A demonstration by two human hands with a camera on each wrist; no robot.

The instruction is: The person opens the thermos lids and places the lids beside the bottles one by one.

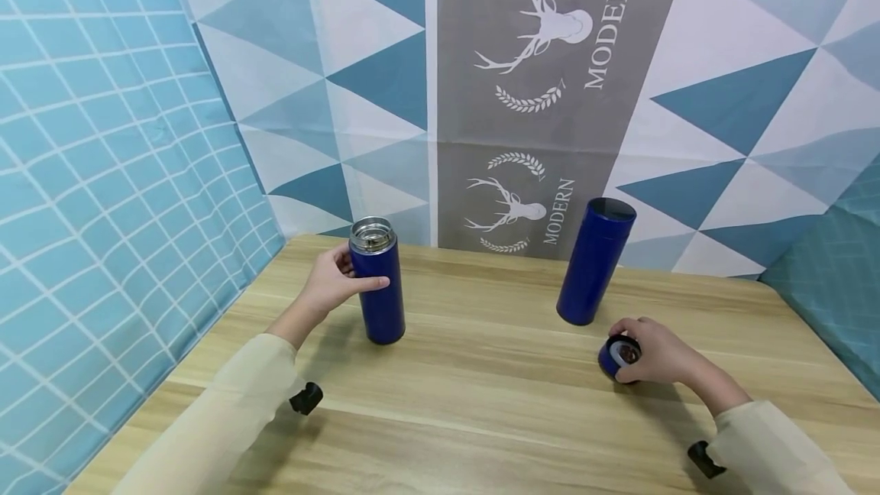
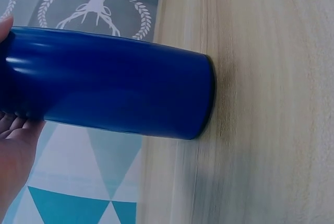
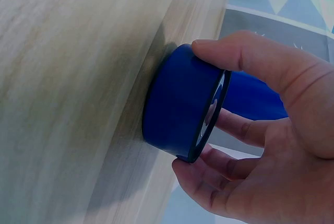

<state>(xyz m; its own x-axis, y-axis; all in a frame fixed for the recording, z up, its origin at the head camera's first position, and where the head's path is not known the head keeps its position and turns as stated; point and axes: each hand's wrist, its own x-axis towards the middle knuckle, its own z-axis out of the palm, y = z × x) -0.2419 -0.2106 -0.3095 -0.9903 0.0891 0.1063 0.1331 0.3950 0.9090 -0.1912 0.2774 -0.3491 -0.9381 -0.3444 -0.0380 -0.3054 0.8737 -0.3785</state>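
On the left of the head view, a blue thermos bottle [image 1: 381, 289] stands upright with its steel mouth uncovered. My left hand [image 1: 337, 281] grips its upper part, thumb across the front. The left wrist view shows the bottle's lower body [image 2: 120, 85] reaching down to the wood, with only part of the left hand [image 2: 18, 145] visible. To the right, my right hand [image 1: 660, 354] holds a blue lid [image 1: 608, 361] by its sides, hollow side up. In the right wrist view, the lid [image 3: 180, 101] sits at the tabletop between thumb and fingers.
A second blue thermos [image 1: 594, 266], its top covered, stands behind the lid near the table's back edge. The wooden table [image 1: 467, 373] meets a patterned cloth backdrop [image 1: 522, 98], with a blue checked cloth [image 1: 103, 136] along the left side.
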